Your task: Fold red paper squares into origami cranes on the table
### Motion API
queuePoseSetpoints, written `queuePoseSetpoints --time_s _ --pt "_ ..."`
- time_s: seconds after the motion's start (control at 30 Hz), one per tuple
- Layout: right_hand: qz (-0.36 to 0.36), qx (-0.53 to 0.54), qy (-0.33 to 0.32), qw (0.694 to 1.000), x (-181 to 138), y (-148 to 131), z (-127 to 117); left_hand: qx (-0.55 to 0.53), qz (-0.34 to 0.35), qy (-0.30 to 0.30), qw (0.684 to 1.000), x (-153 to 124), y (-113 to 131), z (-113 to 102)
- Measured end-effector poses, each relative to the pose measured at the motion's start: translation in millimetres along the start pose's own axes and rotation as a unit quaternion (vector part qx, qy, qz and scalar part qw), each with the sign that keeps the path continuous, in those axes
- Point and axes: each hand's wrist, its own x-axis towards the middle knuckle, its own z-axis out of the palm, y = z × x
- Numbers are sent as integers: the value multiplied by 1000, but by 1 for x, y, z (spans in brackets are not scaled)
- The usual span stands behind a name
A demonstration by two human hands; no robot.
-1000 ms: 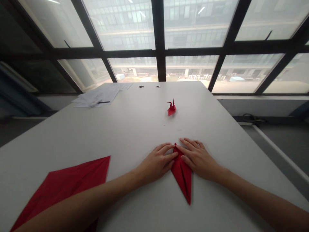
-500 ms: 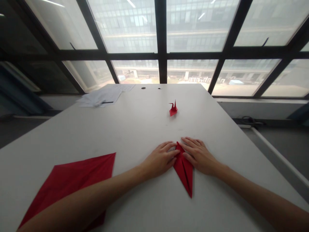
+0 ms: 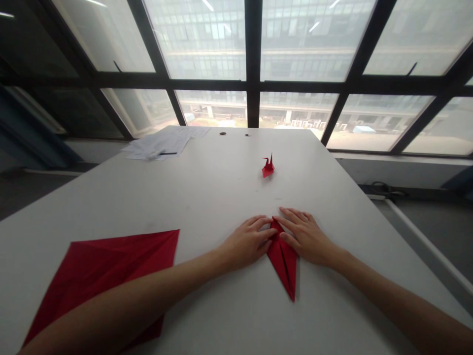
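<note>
A narrow folded piece of red paper (image 3: 286, 264) lies flat on the white table (image 3: 207, 197), its long point toward me. My left hand (image 3: 247, 241) presses on its upper left edge with fingers stretched out flat. My right hand (image 3: 305, 235) lies flat on its upper right edge, fingers spread and meeting the left fingertips at the top point. Farther away on the table stands a small finished red paper crane (image 3: 268, 166).
A large creased red paper square (image 3: 111, 268) lies at the near left, partly under my left forearm. White sheets with a dark pen (image 3: 158, 145) sit at the far left corner. Two small dark round things (image 3: 234, 133) lie near the far edge. Windows stand beyond.
Both hands stay pressed on the folded red paper. The view has shifted slightly, so hands and paper appear a little higher and to the right.
</note>
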Motion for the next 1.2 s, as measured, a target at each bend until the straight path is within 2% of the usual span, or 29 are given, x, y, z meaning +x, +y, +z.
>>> queuePoseSetpoints --time_s 0.23,0.5,0.67,0.8,1.0,1.2 --pt "1 -8 -11 1000 3 0 1 16 1 -9 1000 0 0 -1" --pt "-25 56 37 997 -10 5 -1 26 8 -2 1000 -1 -2 -1" --pt "-7 21 26 999 -1 -2 -2 24 9 -5 1000 0 -3 0" --pt "13 16 18 1000 4 4 0 31 8 -5 999 -1 -4 1" --pt "-35 44 -21 998 -12 21 -1 14 -1 -16 1000 -3 -6 1" --pt "-58 26 -33 997 -18 18 -1 -24 -37 -29 999 -3 -7 -2"
